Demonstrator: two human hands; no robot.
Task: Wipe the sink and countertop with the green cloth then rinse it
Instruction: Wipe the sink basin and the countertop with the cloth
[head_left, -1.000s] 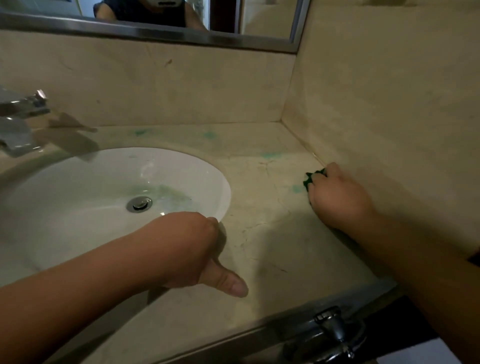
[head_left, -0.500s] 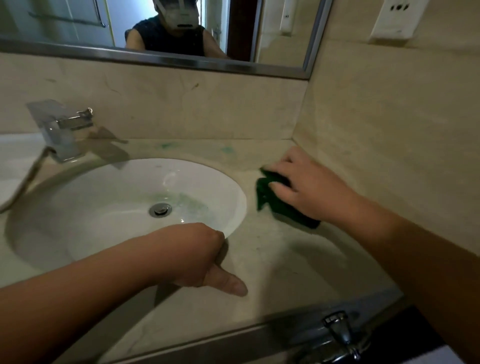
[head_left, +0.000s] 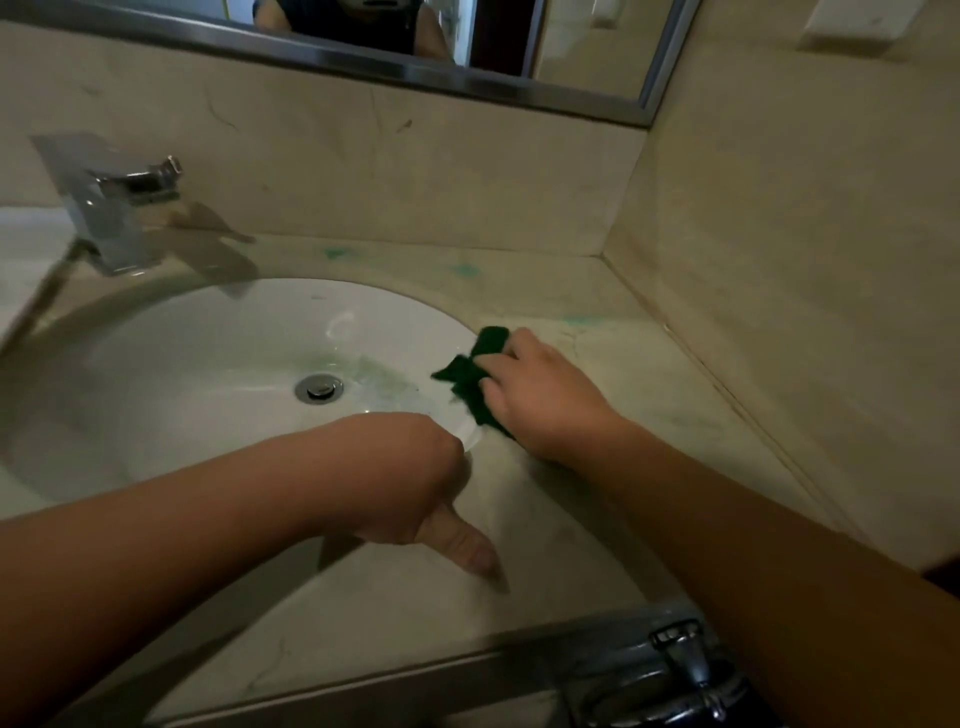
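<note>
A white oval sink (head_left: 171, 395) is set into a beige marble countertop (head_left: 649, 384). The dark green cloth (head_left: 470, 376) lies across the sink's right rim, pressed down by my right hand (head_left: 540, 395), whose fingers grip it. My left hand (head_left: 415, 478) rests on the sink's front rim with its fingers curled over the edge into the bowl and its thumb pointing down on the counter. Greenish smears show in the bowl near the drain (head_left: 319, 387) and on the counter behind.
A chrome faucet (head_left: 111, 208) stands at the back left of the sink. A mirror (head_left: 363, 36) runs along the back wall, and a tiled side wall (head_left: 805, 286) closes the right. A metal fitting (head_left: 685, 660) sits below the counter's front edge.
My right hand has dragged the green cloth from the right wall corner leftward across the counter to the sink's right rim. My left hand has stayed on the front rim.
</note>
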